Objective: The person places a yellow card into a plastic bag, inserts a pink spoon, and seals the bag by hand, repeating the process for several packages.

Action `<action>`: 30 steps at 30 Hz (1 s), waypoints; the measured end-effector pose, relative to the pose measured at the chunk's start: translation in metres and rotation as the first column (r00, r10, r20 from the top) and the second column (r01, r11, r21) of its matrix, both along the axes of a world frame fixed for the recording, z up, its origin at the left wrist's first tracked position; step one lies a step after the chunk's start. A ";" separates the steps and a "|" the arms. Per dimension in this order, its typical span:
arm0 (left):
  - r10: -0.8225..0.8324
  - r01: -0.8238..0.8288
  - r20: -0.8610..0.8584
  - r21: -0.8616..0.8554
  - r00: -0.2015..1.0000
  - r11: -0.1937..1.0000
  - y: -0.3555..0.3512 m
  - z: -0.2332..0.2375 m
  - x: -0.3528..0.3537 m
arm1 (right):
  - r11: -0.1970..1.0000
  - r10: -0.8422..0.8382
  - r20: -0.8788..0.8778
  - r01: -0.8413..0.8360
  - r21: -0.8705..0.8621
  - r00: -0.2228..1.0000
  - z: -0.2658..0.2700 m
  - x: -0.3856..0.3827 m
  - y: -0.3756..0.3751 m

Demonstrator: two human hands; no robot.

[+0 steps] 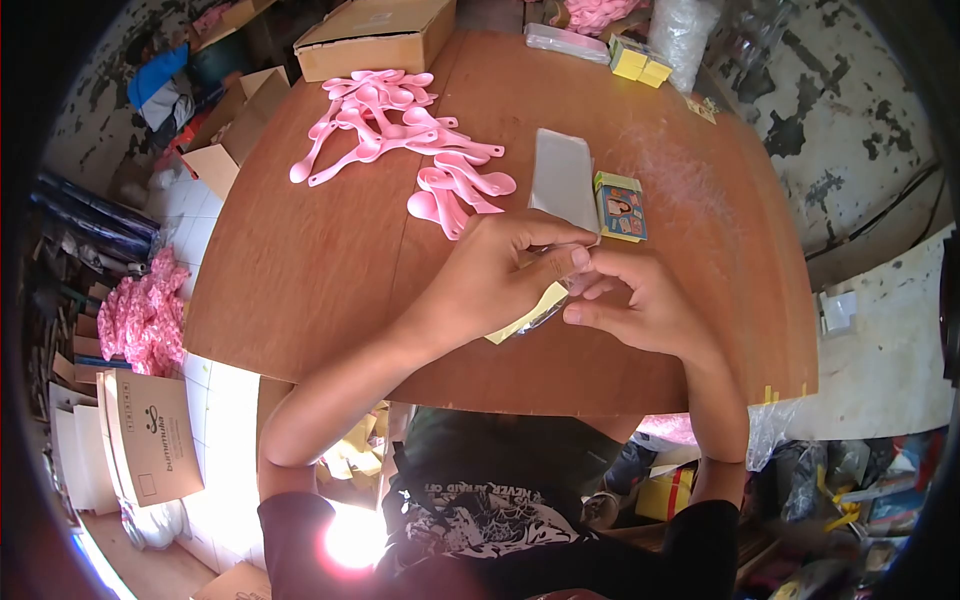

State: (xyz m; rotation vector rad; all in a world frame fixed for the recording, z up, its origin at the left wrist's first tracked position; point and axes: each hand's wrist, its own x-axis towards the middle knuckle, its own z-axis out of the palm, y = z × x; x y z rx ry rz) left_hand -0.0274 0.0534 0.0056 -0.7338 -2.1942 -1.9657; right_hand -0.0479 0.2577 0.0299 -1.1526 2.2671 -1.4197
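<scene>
Over the table's near half, my left hand pinches a clear plastic bag with a yellow card inside or against it. My right hand is at the bag's upper end, its thumb and fingers curled near the plastic; whether they grip it is hard to see. Just beyond the hands lie a stack of clear plastic bags and a pile of small printed cards. Pink spoons are heaped to the left of the bags.
A cardboard box stands on the brown table at the back. Yellow card stacks and a plastic roll are at the far right edge. Another person is at the upper left.
</scene>
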 end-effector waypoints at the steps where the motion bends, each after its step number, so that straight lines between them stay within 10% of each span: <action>1: -0.002 0.002 0.003 0.001 1.000 1.000 0.001 -0.002 0.000 | 1.000 -0.011 0.101 0.008 0.029 0.995 0.003 0.002 -0.001; 19: 0.239 -0.225 0.055 -0.188 0.970 0.956 -0.037 -0.040 0.072 | 0.984 0.179 0.276 -0.177 -0.032 0.944 -0.029 -0.052 -0.032; 21: 0.270 -0.229 0.113 -0.286 0.956 0.931 -0.043 -0.046 0.077 | 0.994 0.098 0.207 -0.106 0.025 0.973 -0.026 -0.062 -0.045; 24: 0.260 -0.190 0.262 -0.266 0.929 0.945 -0.044 -0.044 0.083 | 0.995 -0.026 -0.586 0.079 0.066 0.810 -0.027 -0.084 -0.063; 30: 0.243 -0.199 0.228 -0.201 0.943 0.959 -0.046 -0.051 0.084 | 0.964 0.091 -0.768 0.137 0.227 0.634 -0.041 -0.109 -0.078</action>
